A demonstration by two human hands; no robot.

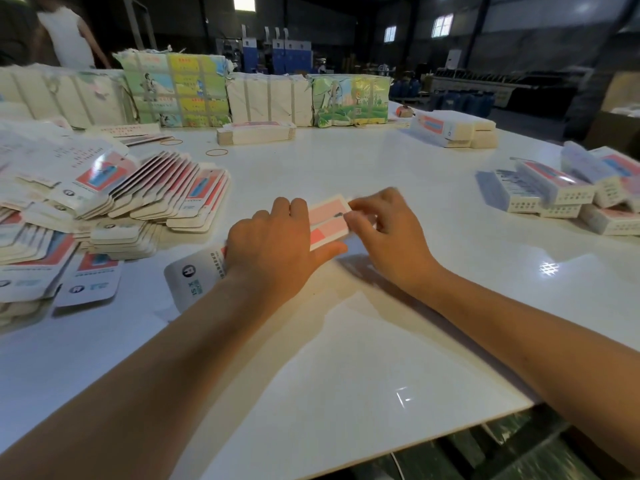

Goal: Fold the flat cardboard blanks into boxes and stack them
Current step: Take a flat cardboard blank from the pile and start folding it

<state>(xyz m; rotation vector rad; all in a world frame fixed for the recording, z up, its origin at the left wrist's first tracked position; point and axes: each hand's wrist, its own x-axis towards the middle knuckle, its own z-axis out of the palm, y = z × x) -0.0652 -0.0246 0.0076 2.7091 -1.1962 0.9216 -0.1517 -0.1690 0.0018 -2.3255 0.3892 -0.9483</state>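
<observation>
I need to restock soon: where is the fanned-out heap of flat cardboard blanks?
In the head view, the heap of flat white-and-red cardboard blanks lies on the white table's left side, left of the left hand.

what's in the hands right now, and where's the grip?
One carton blank. Left hand presses on its middle; right hand pinches its far right end.

Bare table (346,358) between blank pile (104,209) and folded boxes (561,195).
</observation>
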